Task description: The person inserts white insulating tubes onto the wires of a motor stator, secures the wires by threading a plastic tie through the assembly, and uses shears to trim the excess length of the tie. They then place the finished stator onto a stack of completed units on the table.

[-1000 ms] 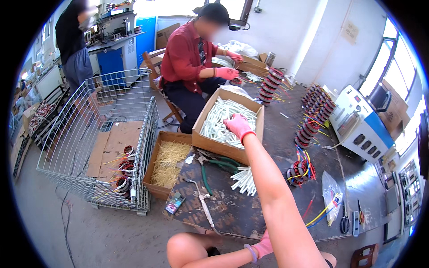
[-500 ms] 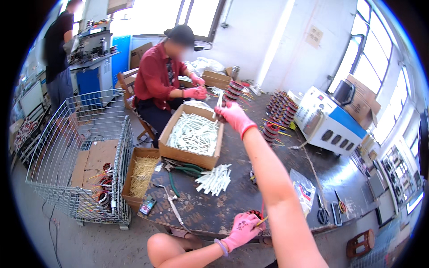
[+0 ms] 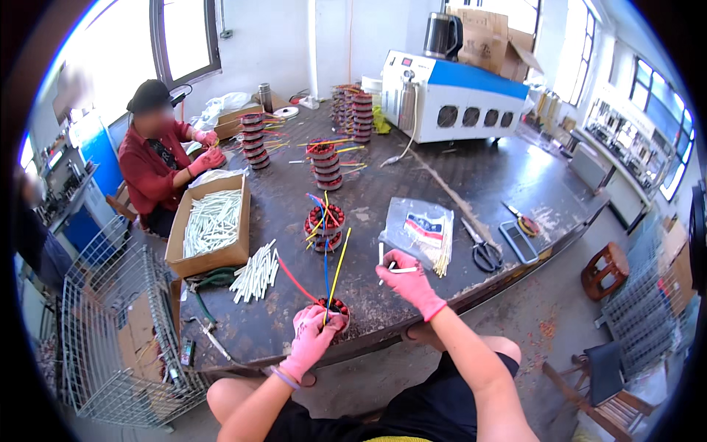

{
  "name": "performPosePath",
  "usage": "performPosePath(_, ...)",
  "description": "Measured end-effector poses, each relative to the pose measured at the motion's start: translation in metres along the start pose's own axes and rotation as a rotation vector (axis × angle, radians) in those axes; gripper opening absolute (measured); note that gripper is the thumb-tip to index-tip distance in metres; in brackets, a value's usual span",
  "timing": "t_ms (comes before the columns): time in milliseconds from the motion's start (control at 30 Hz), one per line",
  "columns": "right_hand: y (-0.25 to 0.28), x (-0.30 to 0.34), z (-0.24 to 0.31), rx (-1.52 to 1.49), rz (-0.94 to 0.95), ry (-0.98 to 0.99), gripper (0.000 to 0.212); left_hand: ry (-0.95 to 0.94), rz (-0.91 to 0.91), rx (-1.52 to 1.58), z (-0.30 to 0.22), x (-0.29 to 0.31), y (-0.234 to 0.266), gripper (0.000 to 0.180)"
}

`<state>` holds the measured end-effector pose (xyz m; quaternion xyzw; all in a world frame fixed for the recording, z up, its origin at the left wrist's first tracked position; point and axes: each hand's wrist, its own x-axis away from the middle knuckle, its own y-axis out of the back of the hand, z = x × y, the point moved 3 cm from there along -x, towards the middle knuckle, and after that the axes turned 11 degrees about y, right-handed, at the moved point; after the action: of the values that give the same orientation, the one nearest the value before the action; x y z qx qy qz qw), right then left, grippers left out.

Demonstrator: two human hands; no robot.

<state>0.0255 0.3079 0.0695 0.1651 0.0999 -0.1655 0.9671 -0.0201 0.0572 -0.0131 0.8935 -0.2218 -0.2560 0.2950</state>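
Observation:
Pink gloves cover both of my hands. At the table's near edge my left hand (image 3: 311, 340) is closed around a small wound motor stator (image 3: 339, 308), from which red, blue and yellow wires stick up. My right hand (image 3: 412, 286), just to its right over the table, pinches a few thin white sleeves (image 3: 381, 256). Beyond the held stator stands a short stack of stators (image 3: 325, 239) with loose coloured wires. A loose pile of white sleeves (image 3: 255, 273) lies left of my hands, in front of a cardboard box (image 3: 208, 264) filled with more of them.
A clear plastic bag (image 3: 417, 227), black scissors (image 3: 486, 255), a phone (image 3: 518, 242) and smaller orange-handled scissors (image 3: 524, 222) lie on the right. Further back are more stator stacks (image 3: 255, 140) and a white-blue machine (image 3: 456, 103). A co-worker (image 3: 158, 151) in red sits at the far left.
My right hand has come back from the far side of the table, near the stator stacks, to beside my left hand, holding white sleeves. The view has swung right. My left hand still holds the stator.

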Motion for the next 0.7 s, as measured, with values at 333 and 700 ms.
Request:
performPosePath(333,-0.032,0.009,-0.068,-0.084,0.04,-0.032,0.023,-0.045,0.105,-0.137,-0.046,-0.029,0.044,0.018)
performPosePath(700,-0.008,0.002,-0.033,0.199,0.21,-0.072,0.031,-0.141,0.107,0.074,-0.069,-0.035,0.047,0.021)
